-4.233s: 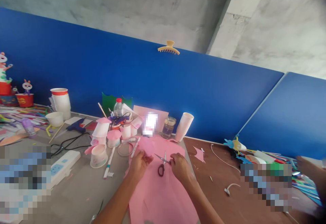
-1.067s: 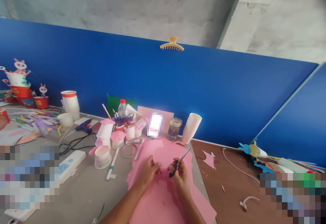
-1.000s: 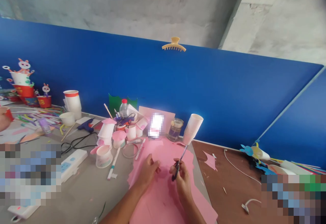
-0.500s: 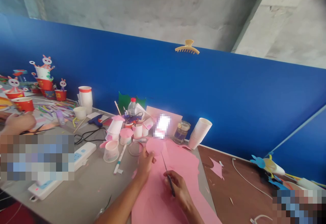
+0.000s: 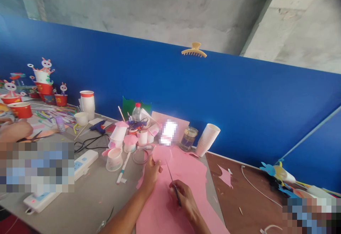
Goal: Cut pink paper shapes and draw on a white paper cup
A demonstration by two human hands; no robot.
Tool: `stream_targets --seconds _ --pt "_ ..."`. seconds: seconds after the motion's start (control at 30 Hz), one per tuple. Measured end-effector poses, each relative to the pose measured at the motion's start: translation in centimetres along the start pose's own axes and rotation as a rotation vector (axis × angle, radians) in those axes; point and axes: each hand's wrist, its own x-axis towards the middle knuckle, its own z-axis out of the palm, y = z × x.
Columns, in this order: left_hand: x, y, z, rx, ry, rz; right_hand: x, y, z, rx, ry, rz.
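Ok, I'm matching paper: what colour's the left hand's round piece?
The round piece is pink; head view.

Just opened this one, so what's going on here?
A person's left hand pinches a rounded piece of pink paper, while the right hand holds scissors with the tip pointing towards it. Whether the blades touch that piece is unclear. Both hands are above a large pink sheet on the table. Beyond it stand a jar and a leaning stack of white cups. At the far left, another person's hand shows.
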Motion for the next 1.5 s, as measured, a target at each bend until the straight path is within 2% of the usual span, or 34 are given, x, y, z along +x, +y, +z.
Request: stream_targets --seconds 0.47,0.97,1.5 --pt "-0.5 0.6 0.3 0.065 -0.013 -0.007 0.1 0.4 0.2 0.065 -0.027 0.001" --pt "-1.0 0.7 0.3 0.130 -0.077 0.008 0.0 -0.1 0.3 0.024 -0.033 0.011" --pt "-0.9 0.1 0.4 0.119 -0.049 0.018 -0.2 -0.6 0.5 -0.016 -0.024 0.022"
